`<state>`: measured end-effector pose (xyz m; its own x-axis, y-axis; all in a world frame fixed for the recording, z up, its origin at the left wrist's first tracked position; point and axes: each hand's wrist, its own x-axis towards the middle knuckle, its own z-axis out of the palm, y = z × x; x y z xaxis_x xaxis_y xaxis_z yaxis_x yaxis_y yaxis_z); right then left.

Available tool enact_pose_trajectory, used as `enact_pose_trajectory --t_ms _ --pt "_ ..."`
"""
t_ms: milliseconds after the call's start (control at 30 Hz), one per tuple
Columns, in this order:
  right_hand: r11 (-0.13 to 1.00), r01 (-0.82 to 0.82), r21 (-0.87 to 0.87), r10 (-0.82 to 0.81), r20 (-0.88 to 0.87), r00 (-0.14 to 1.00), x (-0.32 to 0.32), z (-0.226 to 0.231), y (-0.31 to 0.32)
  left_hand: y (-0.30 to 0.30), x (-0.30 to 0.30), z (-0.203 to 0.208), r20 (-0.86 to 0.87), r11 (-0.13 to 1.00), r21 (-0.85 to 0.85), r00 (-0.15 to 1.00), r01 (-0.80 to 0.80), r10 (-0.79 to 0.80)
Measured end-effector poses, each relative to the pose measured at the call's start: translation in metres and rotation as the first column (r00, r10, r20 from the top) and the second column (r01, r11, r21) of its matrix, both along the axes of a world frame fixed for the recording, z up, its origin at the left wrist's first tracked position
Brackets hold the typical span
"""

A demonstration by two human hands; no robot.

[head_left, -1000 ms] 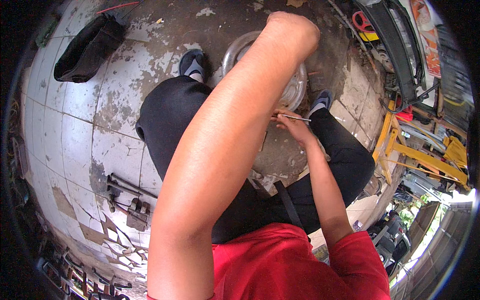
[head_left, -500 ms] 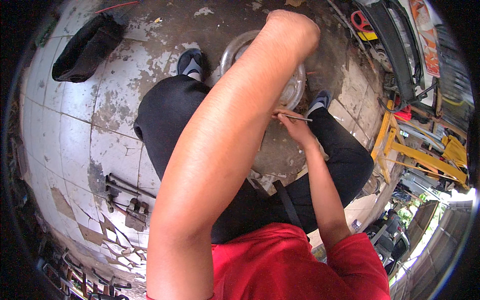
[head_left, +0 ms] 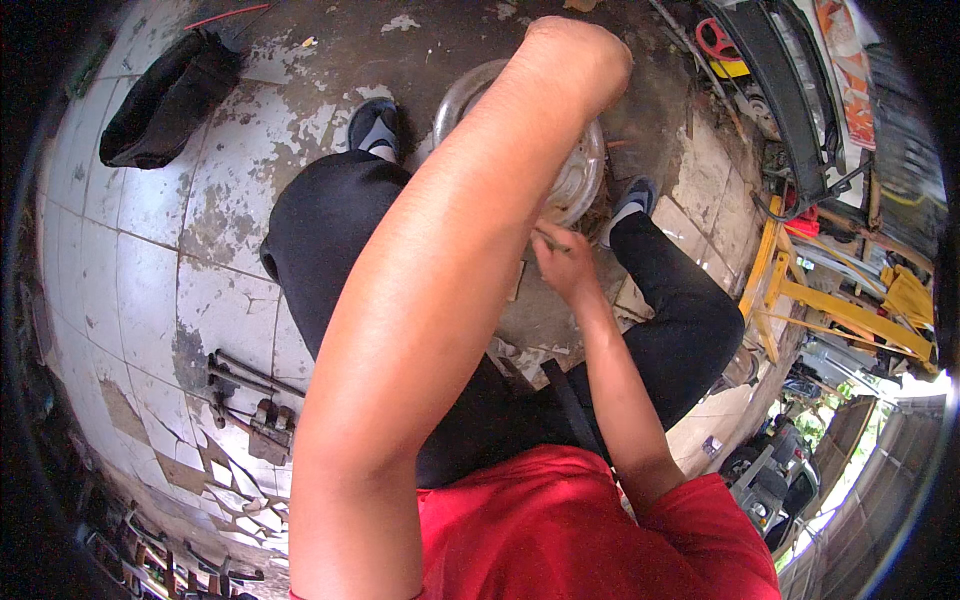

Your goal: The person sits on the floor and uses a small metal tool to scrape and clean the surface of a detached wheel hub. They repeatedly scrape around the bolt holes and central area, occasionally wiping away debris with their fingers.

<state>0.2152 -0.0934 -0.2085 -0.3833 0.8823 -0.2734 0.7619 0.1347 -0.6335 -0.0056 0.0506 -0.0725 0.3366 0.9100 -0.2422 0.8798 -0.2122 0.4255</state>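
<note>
Round, shiny rim point(head_left: 582, 182) is lying near the right hand point(head_left: 564, 258), toward its eleven o'clock; cannot tell either grip, left hand hidden.

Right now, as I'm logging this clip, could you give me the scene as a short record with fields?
left forearm: covers part of the round shiny rim; fingers hidden
right hand: by the rim's near edge, fingers curled; anything held is unclear
floor: worn tiles, some broken
at left: black open container
at right: yellow frame
</note>
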Motion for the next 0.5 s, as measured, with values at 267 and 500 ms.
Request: enact_pose_trajectory --t_ms 267,500 --pt "0.997 -0.072 0.029 0.069 0.101 0.993 0.012 0.004 0.010 0.001 0.008 -0.004 0.026 1.000 0.006 0.999 -0.029 0.029" --pt "0.979 -0.202 0.037 0.197 0.103 0.975 0.014 0.011 0.010 -0.010 -0.002 0.010 0.022 0.998 -0.015 0.998 -0.065 0.065"
